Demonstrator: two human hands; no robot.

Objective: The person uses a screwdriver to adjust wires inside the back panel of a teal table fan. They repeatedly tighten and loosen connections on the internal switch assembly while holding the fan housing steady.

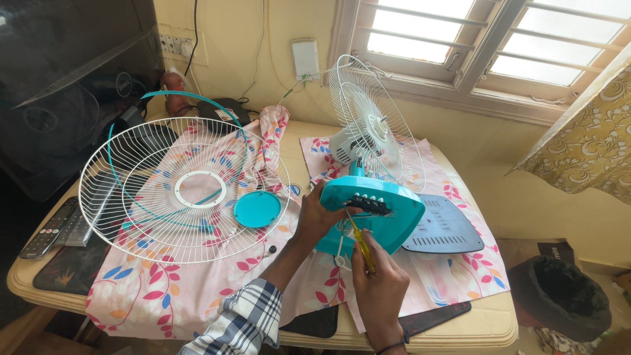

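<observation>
A table fan lies partly taken apart on a floral cloth. My left hand (320, 213) grips the left side of its teal base (388, 213), which has a row of black buttons on top. My right hand (379, 281) holds a yellow-handled screwdriver (361, 240), its tip at the base just below the buttons. Behind the base stand the white rear grille (374, 128) and the motor housing (343, 146). The white front grille (184, 190) lies flat to the left, with a teal round cap (257, 209) on it.
A grey bottom plate (444, 227) lies right of the base. Two remote controls (56, 227) sit at the table's left edge, and a black screen stands behind them. A small black knob (271, 249) rests on the cloth. A dark bin (559, 296) stands on the floor at right.
</observation>
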